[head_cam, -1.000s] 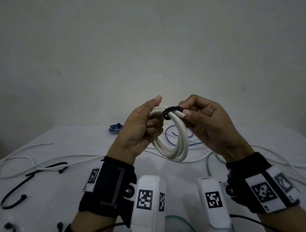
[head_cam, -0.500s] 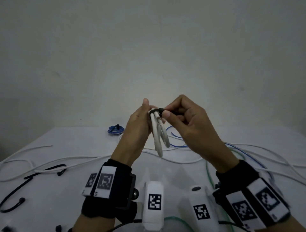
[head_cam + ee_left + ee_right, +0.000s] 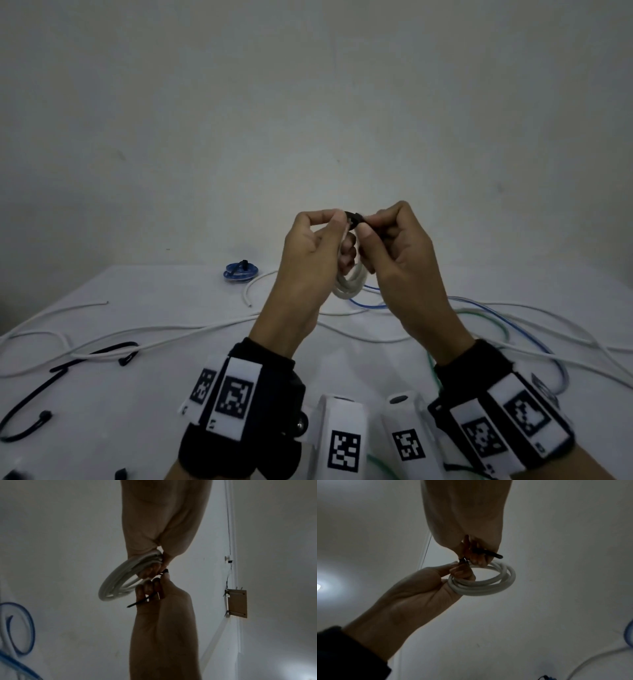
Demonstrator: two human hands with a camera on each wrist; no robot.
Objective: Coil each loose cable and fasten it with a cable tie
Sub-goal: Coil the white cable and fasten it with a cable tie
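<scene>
Holding both hands raised above the worktop (image 3: 144,383), I see the left hand (image 3: 310,253) curled round the top of the white cable coil (image 3: 349,286), thumb and forefinger pinching the bundle where the black cable tie (image 3: 354,219) wraps it. My right hand (image 3: 394,250) is clamped on that tie: thumb and forefinger pinch it right beside the left fingertips, and the tie's free tail runs through the curled lower fingers.

From the left wrist view, the coil (image 3: 118,584) hangs as several stacked loops below the left hand (image 3: 164,527), while the tie's tail (image 3: 142,600) sticks out past the right hand (image 3: 163,622). From the right wrist view, the tail (image 3: 489,553) pokes sideways out of the right hand (image 3: 465,513), and the coil (image 3: 486,584) rests against the left hand (image 3: 419,592).

Down on the worktop, a blue cable coil (image 3: 240,273) already bound with a black tie sits at the far edge. Loose white cables (image 3: 191,334) trail across the surface, a loose blue cable (image 3: 513,329) and a green cable (image 3: 479,313) lie to the right, and spare black cable ties (image 3: 44,387) lie at the left front. I cannot tell whether the tie on the white coil is fully cinched.
</scene>
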